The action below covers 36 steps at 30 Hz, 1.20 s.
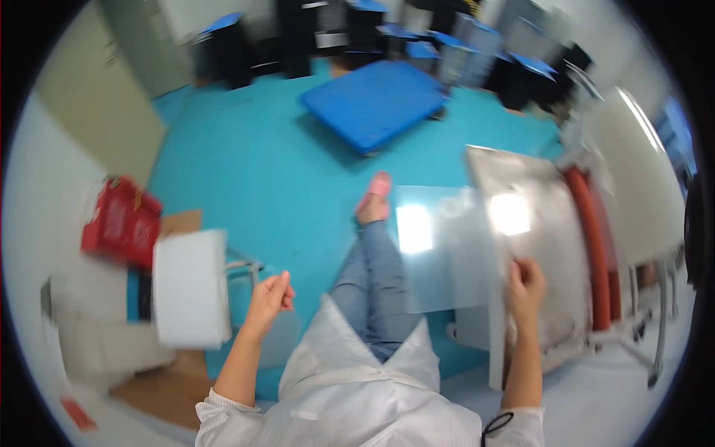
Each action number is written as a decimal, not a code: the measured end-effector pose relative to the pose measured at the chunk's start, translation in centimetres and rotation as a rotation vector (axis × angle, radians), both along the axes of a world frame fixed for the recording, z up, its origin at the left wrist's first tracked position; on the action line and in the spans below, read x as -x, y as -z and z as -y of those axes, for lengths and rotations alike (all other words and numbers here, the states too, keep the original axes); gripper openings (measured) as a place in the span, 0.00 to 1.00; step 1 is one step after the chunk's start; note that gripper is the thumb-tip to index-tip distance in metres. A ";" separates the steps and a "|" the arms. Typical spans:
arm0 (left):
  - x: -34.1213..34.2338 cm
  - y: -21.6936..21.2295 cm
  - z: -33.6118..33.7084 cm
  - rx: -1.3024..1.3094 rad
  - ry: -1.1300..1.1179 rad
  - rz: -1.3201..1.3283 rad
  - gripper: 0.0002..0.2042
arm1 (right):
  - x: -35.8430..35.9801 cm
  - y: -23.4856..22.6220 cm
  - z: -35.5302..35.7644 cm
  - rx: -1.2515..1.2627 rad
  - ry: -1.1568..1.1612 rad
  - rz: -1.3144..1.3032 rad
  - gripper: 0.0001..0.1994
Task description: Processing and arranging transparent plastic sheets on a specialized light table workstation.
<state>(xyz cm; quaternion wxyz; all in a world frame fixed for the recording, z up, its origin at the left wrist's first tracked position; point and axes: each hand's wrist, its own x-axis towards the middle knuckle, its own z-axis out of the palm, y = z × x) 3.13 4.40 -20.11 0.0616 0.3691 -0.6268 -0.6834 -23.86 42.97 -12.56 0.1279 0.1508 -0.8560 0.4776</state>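
Note:
My left hand [272, 299] hangs in the air beside my left thigh, near a white chair. Its fingers are curled in, and no object shows in them. My right hand [527, 287] is over the near left part of a shiny metal-topped table [547, 253]. Its thumb and fingers are pinched together; a small dark sliver shows at their tips, too blurred to name. A clear sheet [439, 276] juts out past the table's left edge, left of my right hand. Bright glare lies on both sheet and tabletop.
A blue flatbed platform [380, 100] stands ahead on the turquoise floor [231, 156]. At left are a white chair [190, 290] and a red bag [123, 223]. Red-brown rolls [592, 246] lie along the table's right side, beside a pale chair [633, 179]. Black and blue-topped boxes [231, 56] line the back.

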 end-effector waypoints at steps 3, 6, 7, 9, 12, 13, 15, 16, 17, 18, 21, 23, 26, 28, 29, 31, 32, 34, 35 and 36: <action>7.7 -2.3 -5.1 -0.325 0.311 -0.186 0.22 | 1.0 -2.0 1.2 -0.112 -0.053 0.087 0.05; 13.3 -3.5 -8.9 -0.868 0.436 -0.316 0.26 | 3.6 -2.4 1.1 -0.184 -0.043 0.065 0.06; 14.3 -3.7 -9.5 -0.920 0.408 -0.323 0.27 | 4.4 -2.6 1.3 -0.200 -0.037 0.079 0.07; 15.4 -4.7 -10.4 -0.926 0.336 -0.282 0.26 | 6.6 -2.5 1.8 -0.234 -0.031 0.093 0.08; 14.2 -5.6 -9.7 -0.787 0.305 -0.298 0.26 | 10.2 -1.8 4.0 -0.291 -0.025 0.086 0.08; 14.1 -6.0 -9.7 -0.791 0.305 -0.298 0.26 | 11.1 -1.5 4.7 -0.326 -0.027 0.073 0.08; 13.9 -6.7 -9.4 -0.731 0.231 -0.311 0.26 | 12.5 -0.8 6.2 -0.388 0.000 0.073 0.07; 13.8 -7.0 -9.4 -0.732 0.227 -0.312 0.26 | 12.9 -0.6 6.7 -0.447 0.033 0.071 0.07; 13.6 -7.4 -9.3 -0.699 0.207 -0.326 0.26 | 13.1 -0.4 7.2 -0.449 0.018 0.072 0.07; 13.4 -7.7 -9.3 -0.665 0.189 -0.340 0.25 | 13.3 -0.4 7.6 -0.472 0.013 0.076 0.06; 13.4 -9.1 -9.1 -0.608 0.187 -0.350 0.24 | 13.9 0.0 8.2 -0.516 0.022 0.054 0.06; 13.5 -10.2 -9.2 -0.576 0.192 -0.349 0.23 | 14.3 0.0 8.6 -0.533 0.034 0.030 0.07; 13.7 -11.5 -9.2 -0.535 0.198 -0.343 0.23 | 14.4 -1.2 9.3 -0.593 0.036 0.062 0.06; 13.8 -12.4 -9.2 -0.524 0.192 -0.336 0.23 | 14.6 -1.8 9.5 -0.603 -0.013 0.106 0.06; 14.0 -12.7 -9.2 -0.515 0.231 -0.342 0.24 | 14.8 -1.9 9.3 -0.600 -0.018 0.109 0.06; 14.1 -13.4 -9.2 -0.500 0.265 -0.344 0.26 | 15.1 -2.0 8.9 -0.582 -0.047 0.154 0.06; 14.2 -13.8 -9.4 -0.500 0.269 -0.346 0.25 | 15.1 -1.9 8.7 -0.578 -0.055 0.154 0.06; 14.3 -14.5 -9.6 -0.495 0.268 -0.348 0.25 | 15.1 -1.4 8.5 -0.517 -0.065 0.117 0.06; 14.3 -14.8 -9.6 -0.474 0.279 -0.346 0.25 | 15.0 -1.6 8.6 -0.513 -0.072 0.118 0.06; 14.2 -15.0 -9.7 -0.454 0.291 -0.342 0.25 | 15.1 -1.9 8.8 -0.552 -0.062 0.123 0.06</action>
